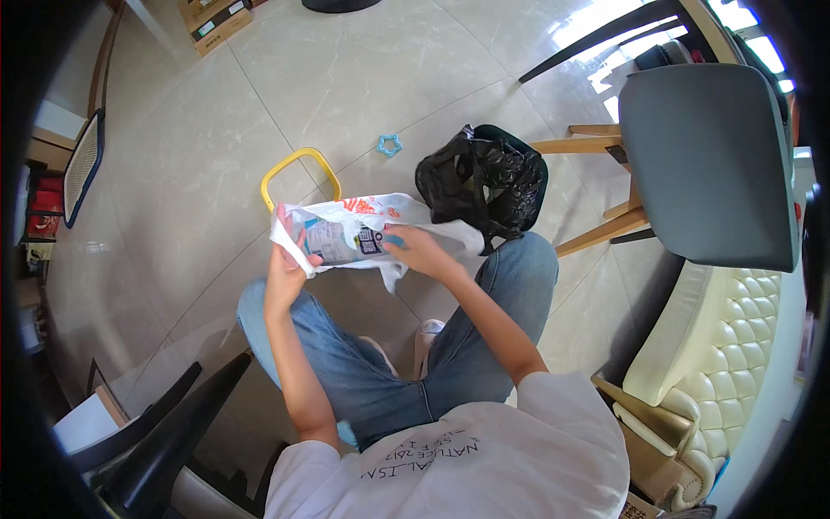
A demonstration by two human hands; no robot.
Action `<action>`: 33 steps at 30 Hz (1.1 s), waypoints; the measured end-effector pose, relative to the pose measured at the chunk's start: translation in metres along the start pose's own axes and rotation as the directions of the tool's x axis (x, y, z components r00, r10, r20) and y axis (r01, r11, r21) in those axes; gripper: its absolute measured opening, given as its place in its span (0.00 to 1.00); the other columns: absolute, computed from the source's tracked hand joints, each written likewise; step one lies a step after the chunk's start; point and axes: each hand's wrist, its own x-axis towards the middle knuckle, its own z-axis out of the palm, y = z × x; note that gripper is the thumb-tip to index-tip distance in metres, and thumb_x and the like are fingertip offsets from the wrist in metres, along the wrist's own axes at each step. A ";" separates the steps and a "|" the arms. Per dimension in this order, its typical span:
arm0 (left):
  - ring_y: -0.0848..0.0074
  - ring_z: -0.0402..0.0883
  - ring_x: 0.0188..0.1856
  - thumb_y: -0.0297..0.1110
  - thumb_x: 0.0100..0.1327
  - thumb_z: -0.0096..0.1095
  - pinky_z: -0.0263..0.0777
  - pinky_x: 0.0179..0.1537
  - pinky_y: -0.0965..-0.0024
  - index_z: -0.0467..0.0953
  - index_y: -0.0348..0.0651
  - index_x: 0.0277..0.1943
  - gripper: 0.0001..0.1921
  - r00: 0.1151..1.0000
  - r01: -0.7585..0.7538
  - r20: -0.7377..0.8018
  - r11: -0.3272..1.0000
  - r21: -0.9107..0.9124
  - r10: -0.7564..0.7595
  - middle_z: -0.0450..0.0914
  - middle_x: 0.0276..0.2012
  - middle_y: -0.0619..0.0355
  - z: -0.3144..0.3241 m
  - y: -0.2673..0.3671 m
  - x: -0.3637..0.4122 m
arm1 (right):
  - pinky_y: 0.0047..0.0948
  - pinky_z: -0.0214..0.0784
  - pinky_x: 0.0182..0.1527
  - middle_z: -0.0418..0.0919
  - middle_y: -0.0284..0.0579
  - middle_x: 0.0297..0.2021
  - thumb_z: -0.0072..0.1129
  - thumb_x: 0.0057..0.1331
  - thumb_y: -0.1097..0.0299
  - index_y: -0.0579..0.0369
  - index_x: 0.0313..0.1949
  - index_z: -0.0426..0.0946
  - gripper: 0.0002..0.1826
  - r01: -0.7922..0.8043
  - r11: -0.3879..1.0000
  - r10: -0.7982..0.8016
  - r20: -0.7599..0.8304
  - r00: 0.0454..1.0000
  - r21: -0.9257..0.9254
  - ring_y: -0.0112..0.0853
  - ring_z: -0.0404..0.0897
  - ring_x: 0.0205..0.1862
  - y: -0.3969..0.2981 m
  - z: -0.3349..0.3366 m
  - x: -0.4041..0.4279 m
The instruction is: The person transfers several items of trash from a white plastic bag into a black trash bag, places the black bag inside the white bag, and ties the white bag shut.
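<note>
A white plastic carrier bag (415,206) with red print is held sideways above the floor, in front of my knees. My left hand (288,259) grips its left end, and a strip of the bag loops around the fingers. Inside the bag's opening lies a clear plastic package (324,240) with a blue, white and dark printed label. My right hand (421,250) has its fingertips on the right part of this package, by a light blue patch. The package's right end is hidden by that hand and the bag.
A dark green waste bin (543,175) lined with a black plastic bag (454,181) stands beyond my right knee. On the tiles lie a yellow rounded-square ring (303,153) and a blue star-shaped ring (389,145). A grey chair (707,162) and a cream tufted sofa (733,350) are at right.
</note>
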 end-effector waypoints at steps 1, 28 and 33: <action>0.66 0.40 0.68 0.20 0.44 0.67 0.43 0.64 0.57 0.40 0.41 0.66 0.50 0.999 0.003 -0.040 1.000 -0.015 -0.003 0.38 0.67 0.55 -0.001 0.001 0.002 | 0.29 0.66 0.45 0.76 0.50 0.42 0.54 0.59 0.64 0.59 0.43 0.73 0.15 -0.009 0.978 0.008 0.007 1.000 0.210 0.37 0.76 0.42 -0.026 -0.028 -0.004; 0.64 0.46 0.66 0.22 0.47 0.66 0.43 0.64 0.65 0.36 0.48 0.67 0.50 0.992 0.099 -0.094 0.989 0.110 -0.089 0.42 0.66 0.45 0.002 0.005 0.001 | 0.40 0.56 0.50 0.68 0.47 0.44 0.58 0.49 0.63 0.57 0.38 0.72 0.17 -0.308 0.308 -0.052 -0.339 0.939 -0.900 0.44 0.65 0.49 0.071 -0.157 0.015; 0.65 0.46 0.66 0.21 0.44 0.68 0.53 0.60 0.65 0.35 0.50 0.67 0.54 0.978 0.205 0.020 0.978 0.048 -0.206 0.40 0.66 0.48 -0.002 0.014 -0.003 | 0.42 0.66 0.47 0.68 0.57 0.47 0.61 0.46 0.42 0.60 0.49 0.67 0.38 -0.682 0.310 0.526 -0.478 0.703 -0.663 0.48 0.72 0.47 0.073 -0.186 0.034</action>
